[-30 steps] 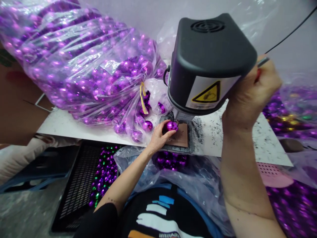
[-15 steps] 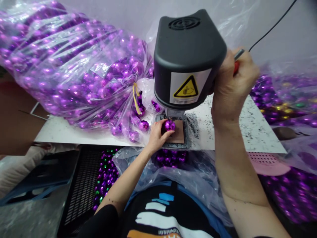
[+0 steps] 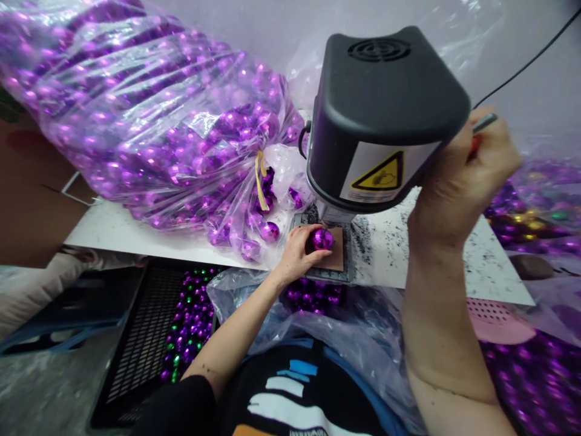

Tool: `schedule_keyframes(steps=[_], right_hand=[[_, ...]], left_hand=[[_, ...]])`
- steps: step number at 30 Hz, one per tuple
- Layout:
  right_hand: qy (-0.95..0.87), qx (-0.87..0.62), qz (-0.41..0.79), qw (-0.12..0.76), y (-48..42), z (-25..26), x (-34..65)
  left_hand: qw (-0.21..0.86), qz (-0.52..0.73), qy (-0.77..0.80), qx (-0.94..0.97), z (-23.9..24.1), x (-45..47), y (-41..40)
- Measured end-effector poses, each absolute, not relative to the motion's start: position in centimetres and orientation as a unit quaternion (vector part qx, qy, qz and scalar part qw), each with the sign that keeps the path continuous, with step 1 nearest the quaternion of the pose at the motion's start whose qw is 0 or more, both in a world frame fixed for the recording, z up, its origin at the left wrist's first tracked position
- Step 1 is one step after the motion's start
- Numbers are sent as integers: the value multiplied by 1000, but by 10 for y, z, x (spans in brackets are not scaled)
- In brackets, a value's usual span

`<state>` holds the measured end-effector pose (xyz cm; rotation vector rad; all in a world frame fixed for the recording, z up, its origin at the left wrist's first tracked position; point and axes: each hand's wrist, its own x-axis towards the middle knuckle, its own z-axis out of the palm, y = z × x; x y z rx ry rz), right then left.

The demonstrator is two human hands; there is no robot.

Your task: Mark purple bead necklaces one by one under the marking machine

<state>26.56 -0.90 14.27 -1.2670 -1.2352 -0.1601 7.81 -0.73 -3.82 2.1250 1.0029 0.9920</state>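
Observation:
A shiny purple bauble [image 3: 322,239] is between the thumb and fingers of my left hand [image 3: 300,251]. It stands on a brown square pad [image 3: 336,257] that lies on the dark metal base of a black bench press [image 3: 390,85]. The machine's head hangs over the bauble and carries a yellow warning label [image 3: 380,175]. My right hand [image 3: 479,160] is raised at the machine's right side, closed around a lever; a metal end and a bit of red show between the fingers. Most of the lever is hidden by the hand.
A big clear bag of purple baubles [image 3: 149,133] fills the left of the white table [image 3: 122,233], with loose baubles [image 3: 271,231] by its mouth. Below stands a black crate [image 3: 140,339] beside purple and green baubles. A pink basket [image 3: 502,324] and more baubles are at right.
The view has shifted, so the machine and my right hand appear farther right and slightly lower. My left hand still holds the bauble on the pad.

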Motion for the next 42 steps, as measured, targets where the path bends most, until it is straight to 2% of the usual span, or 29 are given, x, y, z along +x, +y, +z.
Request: schedule_keyframes(steps=[14, 26, 42], right_hand=[[-590, -543, -164, 575, -77, 97, 254], [-594, -521, -159, 591, -76, 80, 253], [-572, -452, -163, 665, -63, 49, 247]], left_hand=[[293, 383, 367, 796, -38, 78, -8], [289, 377, 373, 797, -37, 79, -9], [306, 364, 381, 792, -32, 79, -8]])
